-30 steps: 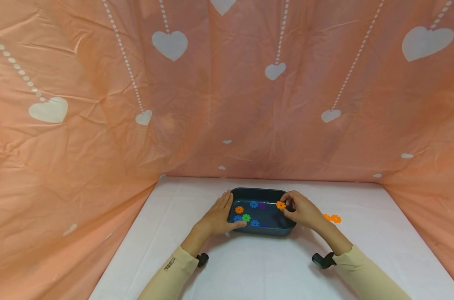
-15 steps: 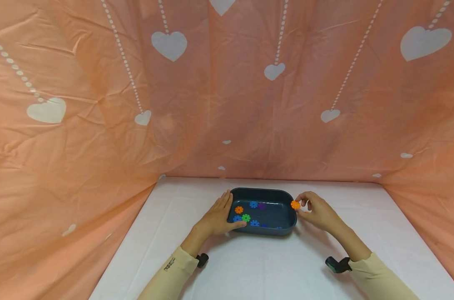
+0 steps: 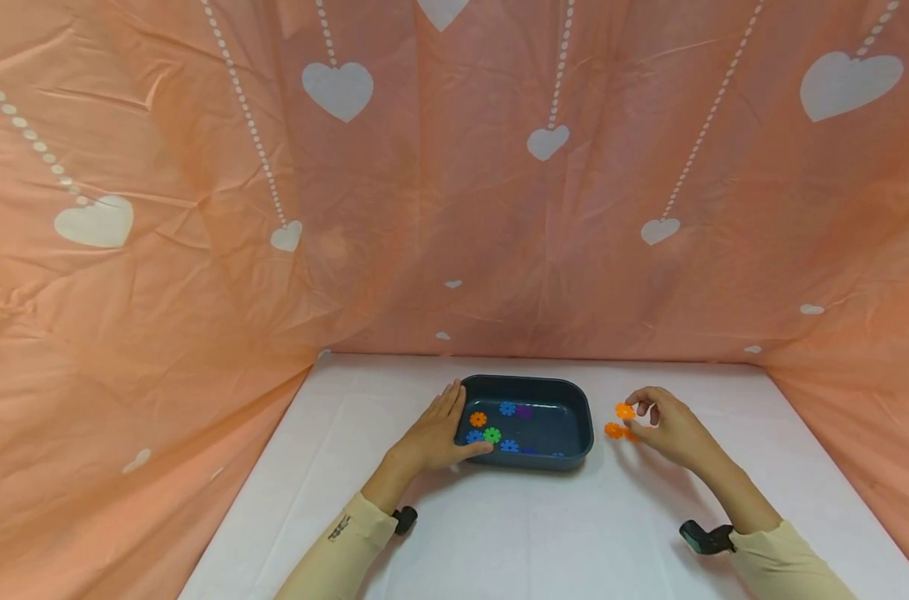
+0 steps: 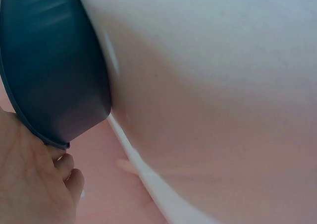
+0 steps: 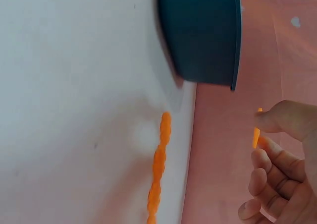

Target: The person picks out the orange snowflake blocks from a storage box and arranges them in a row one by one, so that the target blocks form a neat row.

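Observation:
My left hand [image 3: 435, 429] rests against the left end of a dark blue-grey rectangular tray [image 3: 585, 429], fingers straight along the rim and thumb lying over the front edge. Its palm side touches the tray wall [image 4: 54, 60] in the left wrist view. My right hand [image 3: 675, 429] pinches a single orange notched plastic disc [image 3: 625, 411] between thumb and forefinger, right of the tray. Below it on the table lies a row of linked orange discs [image 3: 613, 430], partly hidden by the hand. The right wrist view shows this chain [image 5: 158, 164] edge-on, apart from the held disc [image 5: 256, 130].
Inside the tray lie loose notched discs: an orange disc [image 3: 478, 419], a green disc [image 3: 492, 435], a purple disc [image 3: 525, 412] and several blue discs [image 3: 507, 408]. A white cloth [image 3: 529, 533] covers the table. Behind hangs a peach curtain [image 3: 454, 208] with hearts.
My right hand has moved right with the orange disc, from over the tray to above the orange chain. The left hand and tray have stayed in place.

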The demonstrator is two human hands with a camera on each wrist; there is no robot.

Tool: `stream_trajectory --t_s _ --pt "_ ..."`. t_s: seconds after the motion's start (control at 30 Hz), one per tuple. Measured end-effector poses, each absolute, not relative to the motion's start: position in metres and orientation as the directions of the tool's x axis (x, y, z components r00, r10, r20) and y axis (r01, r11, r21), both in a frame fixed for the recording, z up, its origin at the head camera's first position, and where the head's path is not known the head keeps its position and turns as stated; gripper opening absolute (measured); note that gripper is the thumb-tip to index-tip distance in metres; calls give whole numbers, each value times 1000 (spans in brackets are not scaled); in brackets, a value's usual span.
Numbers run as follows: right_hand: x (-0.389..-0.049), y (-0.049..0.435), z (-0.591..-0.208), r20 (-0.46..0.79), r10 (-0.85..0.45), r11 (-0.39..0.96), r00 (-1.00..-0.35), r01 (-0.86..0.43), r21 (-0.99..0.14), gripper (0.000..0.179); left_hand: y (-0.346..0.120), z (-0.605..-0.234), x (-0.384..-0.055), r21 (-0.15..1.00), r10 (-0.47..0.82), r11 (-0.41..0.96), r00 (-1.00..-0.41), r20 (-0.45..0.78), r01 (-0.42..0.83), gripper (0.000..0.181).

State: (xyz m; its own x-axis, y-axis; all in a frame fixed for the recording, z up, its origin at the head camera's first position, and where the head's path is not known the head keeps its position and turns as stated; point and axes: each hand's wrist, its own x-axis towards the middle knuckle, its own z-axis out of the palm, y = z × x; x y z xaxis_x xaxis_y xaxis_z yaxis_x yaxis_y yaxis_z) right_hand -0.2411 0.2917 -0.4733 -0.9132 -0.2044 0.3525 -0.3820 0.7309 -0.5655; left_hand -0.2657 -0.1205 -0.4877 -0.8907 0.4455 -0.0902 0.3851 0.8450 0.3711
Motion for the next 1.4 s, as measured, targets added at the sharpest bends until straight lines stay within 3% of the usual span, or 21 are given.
stream_trajectory --t_s 1.4 --pt "-233 378 -495 118 -49 799 -992 -109 -591 32 -121 -485 -265 378 447 844 -889 -99 382 119"
